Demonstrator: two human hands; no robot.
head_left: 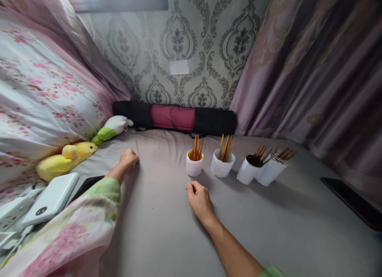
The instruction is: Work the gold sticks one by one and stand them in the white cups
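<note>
My left hand (129,158) is closed on a thin pale stick (137,148) that stands up above the grey sheet. Its lower end is hidden by the fingers. My right hand (199,197) rests with curled fingers just in front of a white cup (193,168), and nothing shows in it. Thin brown sticks (197,147) lean in that cup. To its right stand a wider whitish cup (222,169) with more sticks, a tilted white cup (247,172) with a dark inside, and another leaning white cup (270,173), both also holding sticks.
A black and maroon rolled bag (173,117) lies along the wall. At left are a yellow plush toy (68,159), a white and green plush toy (115,127), a white power bank (50,199) and a power strip (18,209). A dark phone (352,203) lies at right.
</note>
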